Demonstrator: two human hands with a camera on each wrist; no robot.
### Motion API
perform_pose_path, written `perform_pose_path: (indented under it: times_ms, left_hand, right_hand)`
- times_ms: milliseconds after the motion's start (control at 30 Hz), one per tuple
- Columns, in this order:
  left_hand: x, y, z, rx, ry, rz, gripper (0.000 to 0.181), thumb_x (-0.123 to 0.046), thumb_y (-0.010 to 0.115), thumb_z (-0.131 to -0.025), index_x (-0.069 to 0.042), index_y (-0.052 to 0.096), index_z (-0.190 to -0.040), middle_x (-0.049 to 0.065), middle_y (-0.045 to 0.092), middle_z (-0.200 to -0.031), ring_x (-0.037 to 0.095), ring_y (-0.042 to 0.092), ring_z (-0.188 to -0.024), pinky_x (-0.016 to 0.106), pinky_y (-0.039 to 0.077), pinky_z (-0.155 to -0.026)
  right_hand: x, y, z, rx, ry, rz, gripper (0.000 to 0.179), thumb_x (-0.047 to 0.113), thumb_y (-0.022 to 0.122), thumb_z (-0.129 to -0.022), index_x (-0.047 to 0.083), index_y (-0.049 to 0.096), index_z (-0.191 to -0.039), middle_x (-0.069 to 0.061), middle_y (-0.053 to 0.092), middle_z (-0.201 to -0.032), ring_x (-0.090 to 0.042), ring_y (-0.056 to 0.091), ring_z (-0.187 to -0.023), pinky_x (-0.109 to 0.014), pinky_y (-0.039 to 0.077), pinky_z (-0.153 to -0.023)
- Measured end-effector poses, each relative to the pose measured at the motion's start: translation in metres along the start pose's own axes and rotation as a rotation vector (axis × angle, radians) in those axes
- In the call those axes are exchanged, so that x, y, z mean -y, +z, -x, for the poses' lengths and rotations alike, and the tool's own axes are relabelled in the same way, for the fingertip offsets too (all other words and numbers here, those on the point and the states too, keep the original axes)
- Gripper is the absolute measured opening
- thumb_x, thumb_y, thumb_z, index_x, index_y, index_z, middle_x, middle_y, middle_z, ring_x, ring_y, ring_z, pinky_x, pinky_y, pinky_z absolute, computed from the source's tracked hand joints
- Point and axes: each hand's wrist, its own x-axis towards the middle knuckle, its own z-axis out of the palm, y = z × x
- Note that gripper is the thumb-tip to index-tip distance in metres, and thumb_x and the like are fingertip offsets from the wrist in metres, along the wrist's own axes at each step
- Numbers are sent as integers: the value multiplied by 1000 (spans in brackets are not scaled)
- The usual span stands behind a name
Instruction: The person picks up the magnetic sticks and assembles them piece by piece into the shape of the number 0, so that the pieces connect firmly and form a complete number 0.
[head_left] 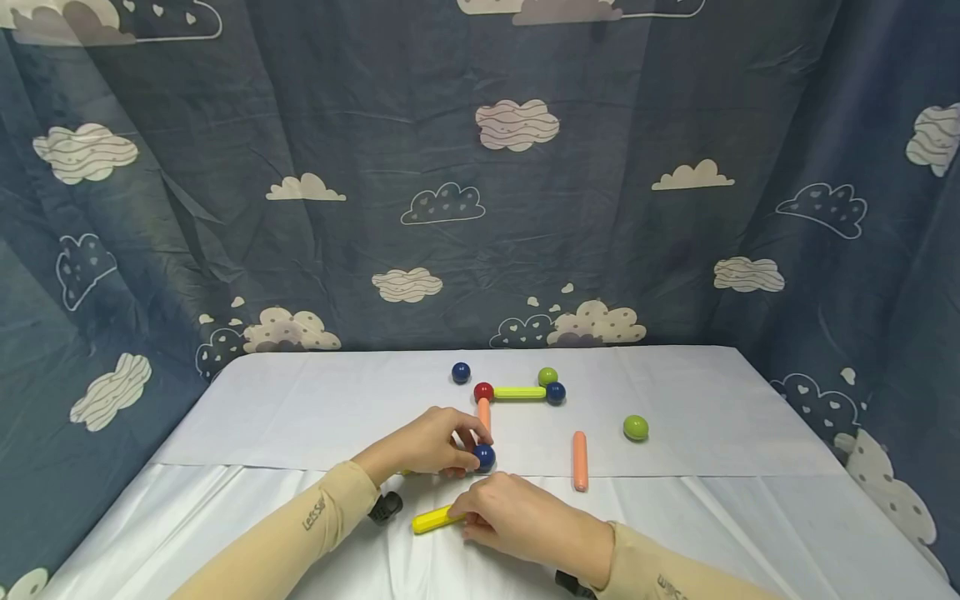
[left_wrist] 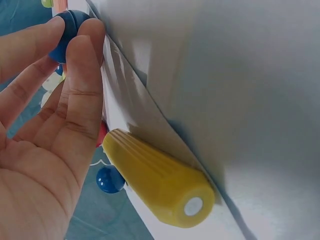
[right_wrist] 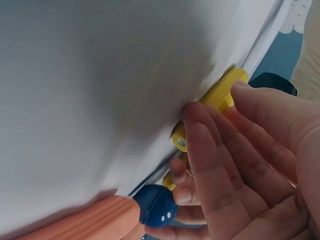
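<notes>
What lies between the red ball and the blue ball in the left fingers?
An orange stick lies between the red ball and that blue ball in the head view, where the left hand partly hides it.

Left hand point(head_left: 432, 442): thumb and fingers pinching | right hand point(head_left: 519, 518): fingers extended, thumb apart

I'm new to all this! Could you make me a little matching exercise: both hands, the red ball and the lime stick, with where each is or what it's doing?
Column one
1. Left hand
2. Right hand
3. Red ball
4. Lime stick

Column two
A. At the corner between an orange stick and another stick
B. At the nearer yellow stick
C. Between a red ball and the rightmost blue ball
D. Pinching the nearest blue ball

Pairs: 1-D, 2-B, 3-A, 4-C
</notes>
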Motion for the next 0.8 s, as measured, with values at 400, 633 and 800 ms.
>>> perform_pose_path:
  times_ms: [400, 633, 800]
  left_hand:
    - [-1, -2, 0, 1, 22, -38, 26, -4, 81, -94, -15, 78, -117, 3, 76, -96, 11, 71, -69, 23, 58, -62]
    - [0, -2, -1, 15, 16, -39, 26, -4, 82, -93, -17, 79, -116, 2, 76, -96, 12, 71, -69, 24, 57, -61]
    - [1, -2, -2, 18, 8, -34, 27, -4, 82, -93, -17, 79, -116, 2, 75, -96, 13, 71, -69, 25, 59, -62]
  right_hand:
    - [10, 7, -11, 33, -4, 55, 16, 18, 85, -94, 15, 83, -110, 12, 67, -78, 6, 47, -70, -7, 43, -68]
    - [15, 11, -15, 66, -13, 80, 18, 21, 84, -95, 18, 82, -113, 14, 61, -74, 5, 45, -71, -9, 42, -68]
    - [14, 8, -12, 67, 0, 43, 20, 20, 84, -95, 17, 82, -115, 14, 59, -75, 5, 44, -69, -9, 41, -66]
